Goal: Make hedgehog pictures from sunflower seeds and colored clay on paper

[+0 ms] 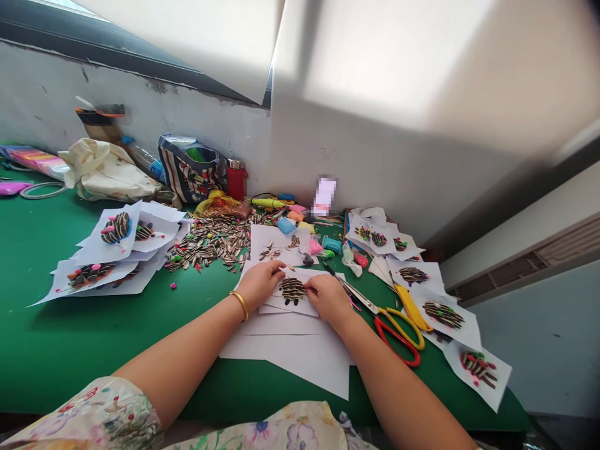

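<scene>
A hedgehog-like figure of striped sunflower seeds [292,290], with dark feet, lies on a small white paper [304,308] in front of me. At its upper left is my left hand [263,282], wearing a gold bangle [240,305]. Its fingertips are closed together over the paper's edge, near a pale seed, and what they hold, if anything, is hidden. My right hand [329,299] is curled at the figure's right side, its fingertips touching it. Whatever is between those fingers is too small to tell. More white sheets [300,350] lie beneath.
A sunflower seed heap [213,242] spreads at back left, beside stacked seed pictures [110,250]. Scissors [398,325] with red and yellow handles and a yellow cutter [412,307] lie right, near more pictures [443,314]. Clay packets [332,244], a red flask [235,179] and bags [192,167] stand behind.
</scene>
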`<state>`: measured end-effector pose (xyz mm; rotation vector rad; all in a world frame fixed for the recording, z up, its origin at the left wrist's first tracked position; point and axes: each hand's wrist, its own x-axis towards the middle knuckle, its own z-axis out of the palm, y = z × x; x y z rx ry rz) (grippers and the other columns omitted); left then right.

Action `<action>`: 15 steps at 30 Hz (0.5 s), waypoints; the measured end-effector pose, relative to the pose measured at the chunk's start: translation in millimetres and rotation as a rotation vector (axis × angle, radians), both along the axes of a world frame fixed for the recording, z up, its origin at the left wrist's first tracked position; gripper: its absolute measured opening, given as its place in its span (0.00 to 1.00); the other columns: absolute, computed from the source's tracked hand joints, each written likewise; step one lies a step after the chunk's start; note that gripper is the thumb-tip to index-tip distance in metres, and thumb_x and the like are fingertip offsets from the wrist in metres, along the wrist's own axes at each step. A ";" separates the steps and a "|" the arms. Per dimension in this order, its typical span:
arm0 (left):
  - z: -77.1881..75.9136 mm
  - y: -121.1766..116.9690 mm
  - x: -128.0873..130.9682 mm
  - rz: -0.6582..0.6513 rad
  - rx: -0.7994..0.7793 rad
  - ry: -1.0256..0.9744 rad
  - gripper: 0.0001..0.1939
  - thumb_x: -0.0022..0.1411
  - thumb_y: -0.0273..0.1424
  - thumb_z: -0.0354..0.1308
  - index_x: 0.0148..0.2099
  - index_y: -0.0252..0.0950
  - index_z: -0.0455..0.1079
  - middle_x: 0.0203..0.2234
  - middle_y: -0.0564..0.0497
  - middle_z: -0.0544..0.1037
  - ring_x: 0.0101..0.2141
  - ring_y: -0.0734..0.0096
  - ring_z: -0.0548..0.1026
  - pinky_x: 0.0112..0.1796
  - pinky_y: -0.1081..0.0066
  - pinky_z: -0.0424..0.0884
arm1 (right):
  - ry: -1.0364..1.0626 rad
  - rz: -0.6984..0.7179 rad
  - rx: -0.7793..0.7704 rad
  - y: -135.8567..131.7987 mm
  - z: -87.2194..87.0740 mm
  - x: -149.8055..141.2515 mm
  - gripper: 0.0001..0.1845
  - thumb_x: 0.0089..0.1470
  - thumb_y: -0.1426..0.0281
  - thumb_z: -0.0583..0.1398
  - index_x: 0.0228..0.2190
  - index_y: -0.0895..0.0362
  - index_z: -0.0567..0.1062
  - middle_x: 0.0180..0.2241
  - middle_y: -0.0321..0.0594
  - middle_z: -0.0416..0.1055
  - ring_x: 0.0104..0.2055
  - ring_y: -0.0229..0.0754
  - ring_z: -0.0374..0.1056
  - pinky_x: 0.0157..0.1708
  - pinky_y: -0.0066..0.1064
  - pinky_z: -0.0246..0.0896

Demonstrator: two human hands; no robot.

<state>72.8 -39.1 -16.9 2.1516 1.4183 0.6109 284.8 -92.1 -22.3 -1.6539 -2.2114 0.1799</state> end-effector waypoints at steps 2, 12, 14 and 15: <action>-0.5 0.2 -0.1 -0.001 0.003 -0.003 0.15 0.65 0.36 0.54 0.51 0.41 0.73 0.41 0.50 0.82 0.42 0.61 0.77 0.41 0.69 0.68 | -0.001 0.001 -0.007 0.3 0.7 -0.6 0.10 0.54 0.75 0.60 0.34 0.54 0.81 0.35 0.39 0.79 0.40 0.45 0.71 0.43 0.33 0.60; -3.6 2.0 -0.2 -0.003 0.003 -0.216 0.10 0.63 0.37 0.55 0.40 0.41 0.77 0.35 0.52 0.81 0.38 0.64 0.76 0.40 0.68 0.69 | 0.117 -0.003 0.097 -7.2 0.5 4.5 0.09 0.53 0.76 0.61 0.36 0.54 0.78 0.37 0.40 0.77 0.43 0.46 0.69 0.45 0.36 0.59; -1.7 1.6 0.9 -0.004 0.013 -0.355 0.10 0.61 0.38 0.58 0.37 0.41 0.78 0.36 0.51 0.80 0.39 0.64 0.76 0.43 0.67 0.70 | 0.158 -0.007 0.150 -10.5 1.9 4.7 0.09 0.52 0.77 0.61 0.36 0.54 0.77 0.38 0.40 0.76 0.44 0.47 0.68 0.45 0.37 0.58; -0.4 1.1 1.6 -0.008 0.027 -0.426 0.09 0.59 0.38 0.59 0.36 0.40 0.78 0.36 0.50 0.80 0.40 0.63 0.75 0.45 0.66 0.69 | 0.177 -0.004 0.169 -12.1 2.8 4.2 0.09 0.53 0.77 0.60 0.36 0.54 0.77 0.38 0.40 0.76 0.44 0.46 0.68 0.45 0.37 0.58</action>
